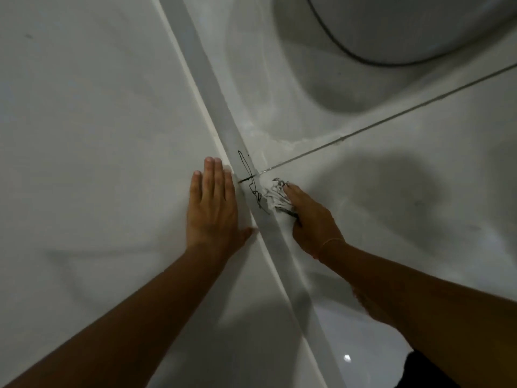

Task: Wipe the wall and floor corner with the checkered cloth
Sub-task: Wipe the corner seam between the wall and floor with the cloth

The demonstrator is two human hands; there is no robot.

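While left hand point(213, 204) lies flat on wall point(92, 121), fingers spread open, right hand point(309, 217) presses crumpled checkered cloth point(275, 195) onto floor point(391, 169) beside grey baseboard point(237, 141) bearing black scribble point(250, 180), fingers closed over cloth.

The right hand point(310, 217) hides much of the cloth point(275, 196) (pattern blurred).

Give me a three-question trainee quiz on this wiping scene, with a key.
1. True or false: the left hand lies flat and open on the wall.
2. Which hand presses the checkered cloth down?
A. left hand
B. right hand
C. both hands
3. Fill in: the black scribble sits on the grey ____ strip between wall and floor.

Key: 1 true; 2 B; 3 skirting.
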